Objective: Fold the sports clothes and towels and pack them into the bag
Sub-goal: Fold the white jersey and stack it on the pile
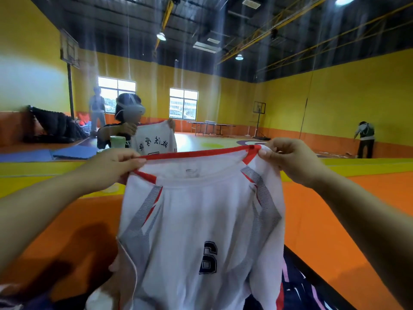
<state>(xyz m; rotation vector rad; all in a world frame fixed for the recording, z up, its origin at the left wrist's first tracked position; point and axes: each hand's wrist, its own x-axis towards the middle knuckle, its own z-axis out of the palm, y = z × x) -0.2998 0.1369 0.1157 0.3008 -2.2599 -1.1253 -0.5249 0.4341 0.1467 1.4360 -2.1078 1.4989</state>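
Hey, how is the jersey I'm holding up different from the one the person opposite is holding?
Your jersey shows a dark number 6 and a red-trimmed edge; the far jersey shows black brush-style characters. Yours fills the foreground; theirs is partly hidden behind it. Both are white and held up.

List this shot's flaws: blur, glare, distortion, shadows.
Head view: the jersey, left hand and right hand are fairly sharp. Head view: the person opposite is soft and blurred. Head view: pale vertical streaks cross the ceiling, and a lamp flares. Head view: the wide lens bows the walls. Head view: arm shadows darken the floor.
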